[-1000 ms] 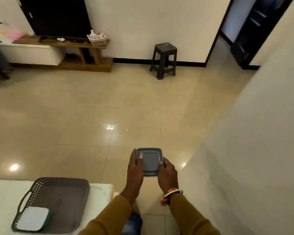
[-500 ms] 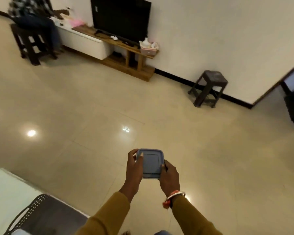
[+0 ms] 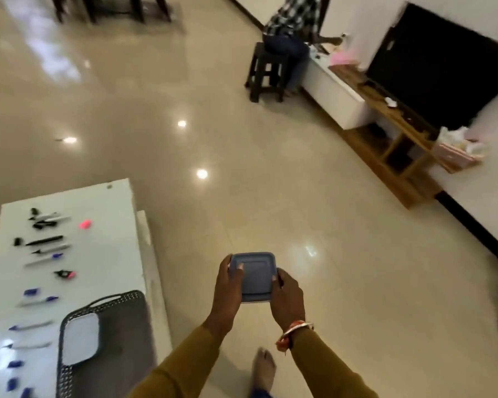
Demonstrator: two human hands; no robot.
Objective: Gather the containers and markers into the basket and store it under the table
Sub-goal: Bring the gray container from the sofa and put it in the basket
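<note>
Head view. Square container [image 3: 253, 275], blue-grey lid uppermost, held level above the tiled floor [image 3: 270, 182], clear of the table. Left hand [image 3: 227, 294] clasps its left edge, thumb laid across the lid; right hand [image 3: 288, 300] clasps its right edge, thumb on the rim. Both hands closed firmly onto the container; mustard sleeves on both arms, an orange-and-white bangle [image 3: 295, 333] at the right wrist. White table [image 3: 107, 225] at lower left of the frame, just left of the held container. Dark perforated basket [image 3: 121, 349] with loop handle sits at the table's near end; inside it, toward its left side, one container with a white lid [image 3: 80, 338]. Markers [image 3: 43, 242] lie scattered in a rough column along the table's left part, beyond and beside the basket: black, grey-bodied and blue-capped pieces, several blurred; loose blue caps near the bottom edge. One pink item [image 3: 84, 224] lies apart toward the table's middle; blurred, kind not determinable. A bare foot [image 3: 263, 369] on the floor below the hands. Background: seated person in checked shirt [image 3: 292, 27] on a dark stool [image 3: 266, 70], wooden media unit [image 3: 397, 145], black television [image 3: 440, 73].
</note>
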